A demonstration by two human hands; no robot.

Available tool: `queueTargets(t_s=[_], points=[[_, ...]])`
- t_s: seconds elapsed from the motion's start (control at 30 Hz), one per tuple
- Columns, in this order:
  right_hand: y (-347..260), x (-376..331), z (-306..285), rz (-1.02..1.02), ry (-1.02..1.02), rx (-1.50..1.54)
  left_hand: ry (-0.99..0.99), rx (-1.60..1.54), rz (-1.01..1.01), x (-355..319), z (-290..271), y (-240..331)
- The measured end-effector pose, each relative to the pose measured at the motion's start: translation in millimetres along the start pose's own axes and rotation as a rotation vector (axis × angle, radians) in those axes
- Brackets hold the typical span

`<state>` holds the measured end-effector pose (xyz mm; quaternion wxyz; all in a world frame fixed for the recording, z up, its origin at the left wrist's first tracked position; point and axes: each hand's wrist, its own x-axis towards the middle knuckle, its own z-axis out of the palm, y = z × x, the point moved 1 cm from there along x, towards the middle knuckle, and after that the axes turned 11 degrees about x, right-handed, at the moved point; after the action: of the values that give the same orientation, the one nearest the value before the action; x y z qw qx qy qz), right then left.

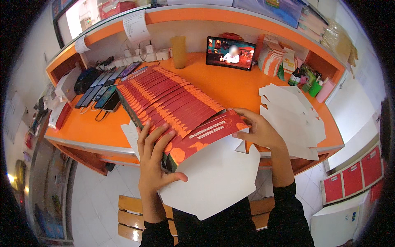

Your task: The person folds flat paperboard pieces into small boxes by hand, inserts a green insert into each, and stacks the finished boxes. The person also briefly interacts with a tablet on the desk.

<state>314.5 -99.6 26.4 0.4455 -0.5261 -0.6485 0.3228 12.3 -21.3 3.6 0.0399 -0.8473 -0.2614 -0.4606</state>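
Observation:
Fanned in an overlapping row across the desk are several red-and-orange printed cardboard box blanks (pixel 168 96). The nearest printed cardboard blank (pixel 210 133) stands out in front of the row, with a wide white panel (pixel 212 177) spreading toward me, notched at its right. My left hand (pixel 154 154) clasps its left side, fingers over the red face and thumb stretched onto the white. With my right hand (pixel 259 127) I pinch its right end between thumb and fingers. The underside of the blank is hidden.
White die-cut card sheets (pixel 292 123) lie on the right of the orange desk (pixel 201 78). Several phones (pixel 98 88) with cables are at left. Behind stand a yellow cup (pixel 178 51) and a tablet (pixel 230 53) playing video. A slatted wooden bench (pixel 131 218) is below.

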Motion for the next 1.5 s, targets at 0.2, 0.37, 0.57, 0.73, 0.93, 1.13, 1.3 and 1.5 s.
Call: queueTargets(t_s=[0.2, 0.37, 0.57, 0.73, 0.93, 1.13, 1.3, 1.5], points=[[2, 4, 0, 0.083, -0.002, 0.15, 0.009, -0.07, -0.048, -4, 4, 1], [-8, 3, -3, 0.129, -0.049, 0.174, 0.013, -0.061, -0.043, -3, 6, 6], [-15, 6, -3, -0.002, -0.132, 0.024, 0.008, -0.063, -0.041, -4, 6, 6], [-20, 8, 0, 0.099, -0.077, 0.114, 0.004, -0.066, -0.047, -6, 5, 6], [-2, 1, 11, 0.221, 0.039, 0.049, -0.005, -0.042, -0.037, -7, 4, 5], [35, -12, 18, 0.268, 0.02, 0.311, -0.026, -0.026, -0.024, -7, 4, 6], [60, -6, 19, 0.183, -0.025, 0.368, -0.095, -0.03, 0.0, -4, -2, 8], [37, 14, 9, 0.055, -0.048, -0.23, -0.261, -0.007, 0.108, -2, -17, 3]])
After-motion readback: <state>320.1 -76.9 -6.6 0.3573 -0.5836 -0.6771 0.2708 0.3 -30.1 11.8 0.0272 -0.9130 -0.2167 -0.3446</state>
